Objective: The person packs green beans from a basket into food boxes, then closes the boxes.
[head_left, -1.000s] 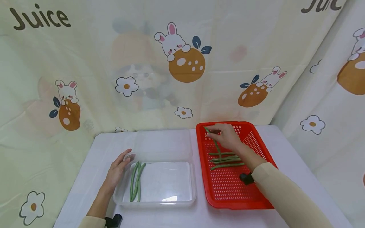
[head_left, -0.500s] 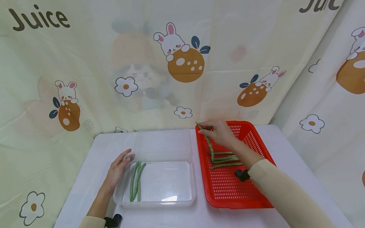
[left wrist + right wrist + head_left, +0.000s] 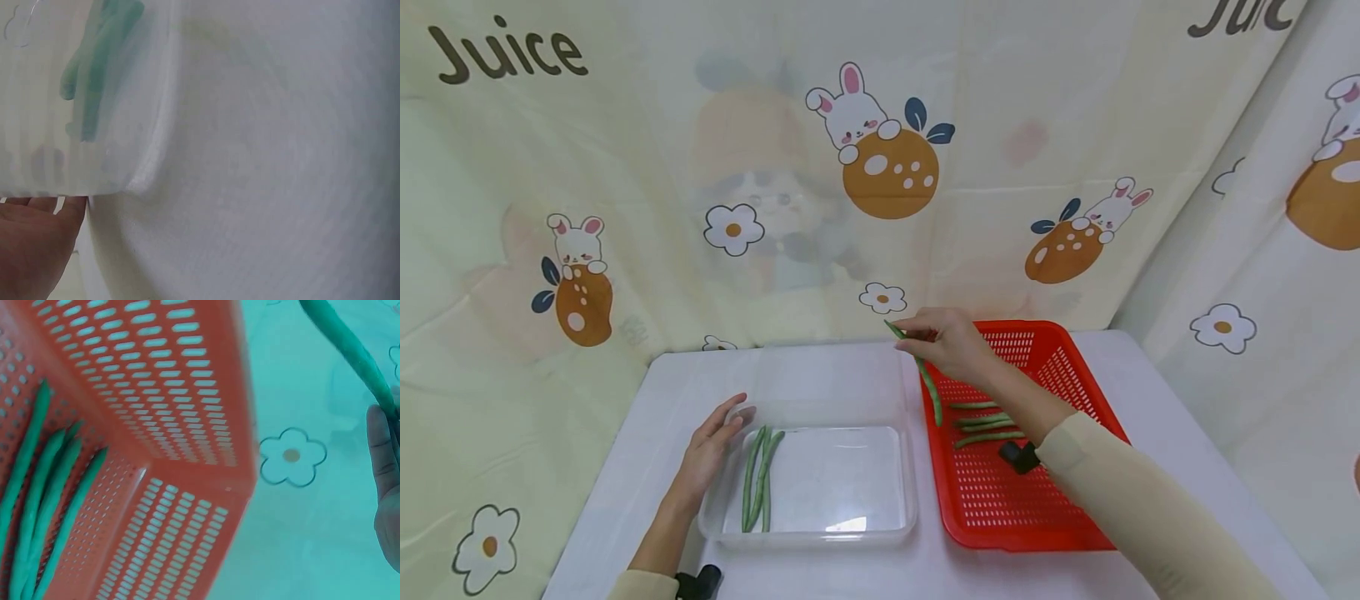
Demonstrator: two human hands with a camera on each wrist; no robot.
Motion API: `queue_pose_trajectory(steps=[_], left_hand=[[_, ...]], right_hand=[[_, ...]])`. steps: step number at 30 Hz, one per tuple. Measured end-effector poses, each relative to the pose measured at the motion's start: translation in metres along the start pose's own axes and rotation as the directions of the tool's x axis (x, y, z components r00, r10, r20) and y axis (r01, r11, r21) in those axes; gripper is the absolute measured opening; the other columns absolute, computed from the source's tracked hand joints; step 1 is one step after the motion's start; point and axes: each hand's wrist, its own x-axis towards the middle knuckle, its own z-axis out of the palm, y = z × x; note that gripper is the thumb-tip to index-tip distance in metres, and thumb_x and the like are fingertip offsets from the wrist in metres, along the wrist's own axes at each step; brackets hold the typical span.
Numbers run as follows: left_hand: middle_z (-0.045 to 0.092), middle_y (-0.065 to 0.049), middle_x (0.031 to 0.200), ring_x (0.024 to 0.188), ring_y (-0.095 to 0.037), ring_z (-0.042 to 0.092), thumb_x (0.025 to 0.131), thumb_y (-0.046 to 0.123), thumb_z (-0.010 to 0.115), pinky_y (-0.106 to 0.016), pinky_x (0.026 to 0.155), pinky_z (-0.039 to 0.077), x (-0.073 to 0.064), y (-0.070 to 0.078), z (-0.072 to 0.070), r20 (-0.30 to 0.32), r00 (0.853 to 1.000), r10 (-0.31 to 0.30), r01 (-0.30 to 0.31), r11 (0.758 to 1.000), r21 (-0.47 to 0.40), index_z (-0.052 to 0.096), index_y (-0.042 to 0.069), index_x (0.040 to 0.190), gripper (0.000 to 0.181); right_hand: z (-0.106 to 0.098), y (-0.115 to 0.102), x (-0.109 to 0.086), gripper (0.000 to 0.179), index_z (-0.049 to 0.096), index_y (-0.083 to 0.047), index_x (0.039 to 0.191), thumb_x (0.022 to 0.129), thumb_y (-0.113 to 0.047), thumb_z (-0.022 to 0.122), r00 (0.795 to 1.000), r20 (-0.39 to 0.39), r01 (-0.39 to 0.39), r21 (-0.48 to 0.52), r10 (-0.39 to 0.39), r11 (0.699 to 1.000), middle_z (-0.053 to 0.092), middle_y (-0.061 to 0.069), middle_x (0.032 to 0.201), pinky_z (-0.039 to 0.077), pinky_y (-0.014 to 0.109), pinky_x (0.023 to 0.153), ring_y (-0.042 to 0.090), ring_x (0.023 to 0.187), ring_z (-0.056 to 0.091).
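Note:
My right hand (image 3: 947, 340) pinches one green bean (image 3: 928, 385) near its upper end, over the left rim of the red basket (image 3: 951, 508). The bean's long end hangs down toward me. In the right wrist view the thumb side of the hand (image 3: 389, 481) shows against the held bean (image 3: 350, 347). My left hand (image 3: 707, 446) rests at the left side of the clear plastic container (image 3: 808, 537), fingers fairly straight. A few green beans (image 3: 760, 479) lie lengthwise at the container's left. In the left wrist view the fingers touch the container's wall (image 3: 125, 162).
Several more green beans (image 3: 988, 437) lie crosswise in the basket, partly behind the right forearm. Both vessels stand on a white table (image 3: 805, 575). A patterned curtain (image 3: 760, 150) hangs behind the table's back edge. A clear raised lid or flap (image 3: 827, 375) seems to stand behind the container.
My right hand has moved left with the green bean, from above the basket's inside to its left rim. The left hand and the container have stayed put.

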Motion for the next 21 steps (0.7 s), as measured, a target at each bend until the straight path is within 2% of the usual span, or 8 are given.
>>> queue_pose_trajectory(steps=[6, 21], left_hand=[[0.049, -0.015, 0.160, 0.155, -0.034, 0.036, 0.113, 0.031, 0.042, -0.065, 0.127, 0.006, -0.001, -0.001, 0.000, -0.001, 1.000, -0.006, 0.006, 1.000, 0.005, 0.038, 0.017, 0.161, 0.050], [0.050, -0.014, 0.159, 0.153, -0.033, 0.039, 0.113, 0.032, 0.042, -0.065, 0.128, 0.009, 0.001, -0.001, -0.001, -0.007, 1.000, 0.003, -0.002, 1.000, 0.016, 0.038, 0.017, 0.161, 0.050]], right_hand=[[0.014, -0.012, 0.006, 0.027, 0.080, -0.002, 0.113, 0.086, -0.002, 0.083, 0.997, 0.014, 0.080, 0.043, -0.080, 0.996, 0.073, 0.010, 0.084, 0.057, 0.023, 0.062, 0.019, 0.072, 0.066], [0.054, -0.034, 0.025, 0.022, 0.080, -0.006, 0.110, 0.088, -0.006, 0.082, 0.987, 0.099, 0.113, 0.125, -0.126, 0.986, 0.074, 0.005, 0.083, 0.061, 0.029, 0.064, 0.016, 0.071, 0.069]])
